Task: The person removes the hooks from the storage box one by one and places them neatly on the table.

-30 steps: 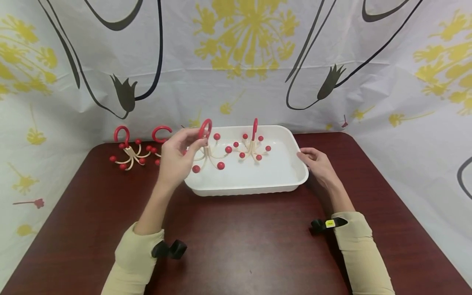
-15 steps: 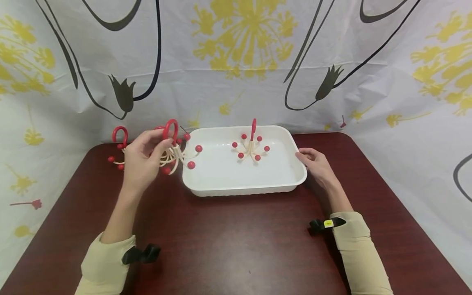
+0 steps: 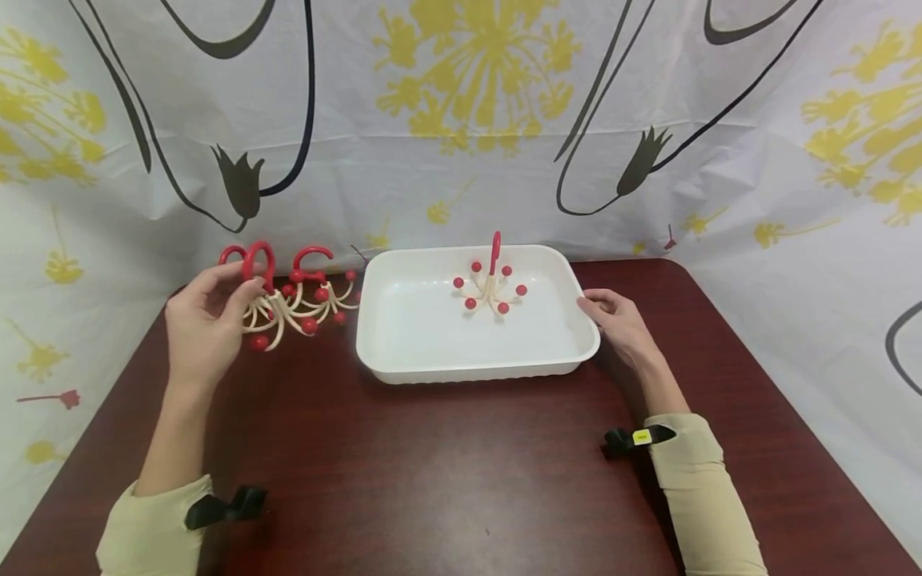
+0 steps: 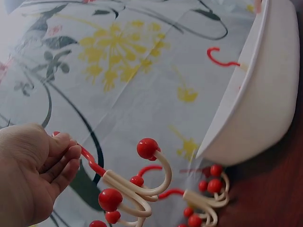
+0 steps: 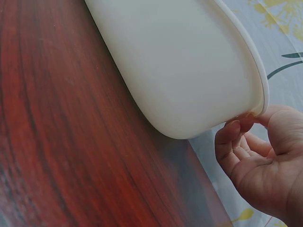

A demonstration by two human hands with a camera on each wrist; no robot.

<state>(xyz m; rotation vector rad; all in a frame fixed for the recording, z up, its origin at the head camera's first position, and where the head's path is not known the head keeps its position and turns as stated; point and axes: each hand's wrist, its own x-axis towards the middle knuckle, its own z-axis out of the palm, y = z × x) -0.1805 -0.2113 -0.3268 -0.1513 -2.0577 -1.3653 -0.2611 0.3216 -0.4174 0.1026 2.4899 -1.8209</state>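
left hand [image 3: 205,320]: I've got the hook hanger [image 3: 268,308] pinched by its red loop
right hand [image 3: 619,324]: fingers relaxed, touching white tray [image 3: 587,336] rim

Behind the left hand [image 3: 205,320], a hook rack [image 3: 232,260] is mostly hidden. The left wrist view's bottom edge cuts off the gripped rack [image 4: 128,189].
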